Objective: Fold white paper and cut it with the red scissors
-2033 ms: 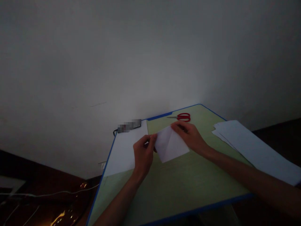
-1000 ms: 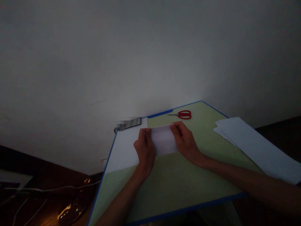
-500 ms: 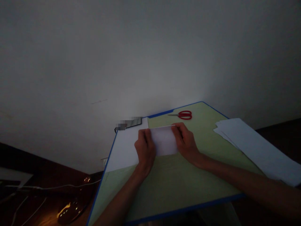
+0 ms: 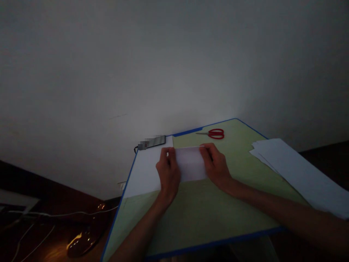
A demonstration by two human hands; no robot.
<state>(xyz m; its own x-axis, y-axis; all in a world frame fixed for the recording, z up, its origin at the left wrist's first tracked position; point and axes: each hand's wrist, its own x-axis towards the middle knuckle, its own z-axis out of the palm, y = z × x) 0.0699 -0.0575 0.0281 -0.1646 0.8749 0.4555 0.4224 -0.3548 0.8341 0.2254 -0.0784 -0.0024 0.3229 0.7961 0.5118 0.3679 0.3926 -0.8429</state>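
Observation:
Between my two hands is a small white piece of paper (image 4: 191,164), its top edge running straight from one hand to the other. My left hand (image 4: 168,173) is closed on its left side, the thumb near the upper corner. On the right side, my right hand (image 4: 216,165) grips it with the thumb along the front and the fingers curled behind. Whether the paper is folded I cannot tell. Behind my left hand a larger white sheet (image 4: 143,176) lies flat on the table. Red-handled scissors (image 4: 216,134) rest beyond my right hand.
The pale green table (image 4: 207,214) has a blue rim and stands against a grey wall (image 4: 174,65). A phone-like dark device (image 4: 156,141) sits at the far left edge. Several white sheets (image 4: 294,167) lie at the right. White cables (image 4: 79,213) run at the lower left.
The view has shifted slightly. Both hands keep their grip on the paper, with only a slight change in my left hand's fingers near the top corner.

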